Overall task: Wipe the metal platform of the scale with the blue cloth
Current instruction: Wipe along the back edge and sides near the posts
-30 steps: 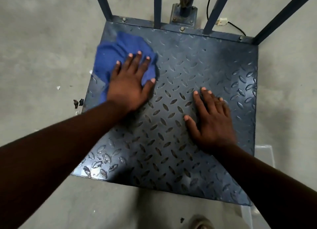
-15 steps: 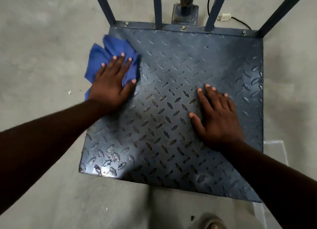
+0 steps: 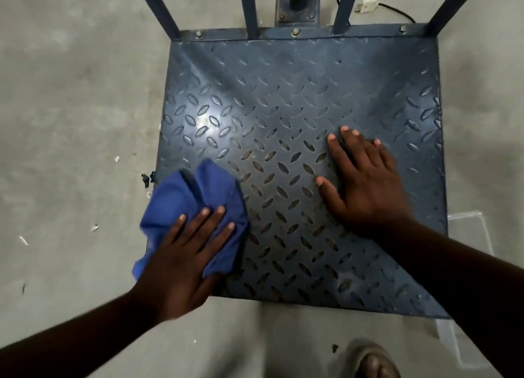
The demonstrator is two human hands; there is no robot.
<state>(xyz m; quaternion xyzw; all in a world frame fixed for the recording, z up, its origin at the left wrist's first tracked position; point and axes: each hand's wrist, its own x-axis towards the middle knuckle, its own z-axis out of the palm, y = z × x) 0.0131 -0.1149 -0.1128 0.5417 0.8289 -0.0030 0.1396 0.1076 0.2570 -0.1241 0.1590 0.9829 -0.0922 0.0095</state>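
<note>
Blue cloth (image 3: 181, 204), head view: a crumpled, soft blue fabric rag lying at the near-left corner of the platform. It sits directly under the left hand (image 3: 181, 261). That hand is laid flat on it, palm down, with straight fingers (image 3: 198, 230) pressing the fabric onto the plate; nothing is curled round the cloth. Most of the rag bunches up in folds beyond the fingertips, and part of it hangs over the platform's left edge onto the floor side. The image is slightly blurred around this hand.

Dark blue-grey metal platform (image 3: 283, 94): a square checker plate with raised oval treads. There is a bright glare patch toward its left edge. The treads near the middle look brownish and worn.

Right hand (image 3: 365, 185): spread flat, fingers extended, resting on bare plate right of centre, well apart from the cloth and holding nothing.

Surroundings: four blue metal uprights (image 3: 158, 9) rise from the bolted far edge. The platform stands on a grey concrete floor (image 3: 71, 122), with small dark debris (image 3: 146, 178) just beside the left edge. A clear plastic container (image 3: 467, 236) lies at the right edge, and a sandalled foot (image 3: 374, 363) stands near the near edge.
</note>
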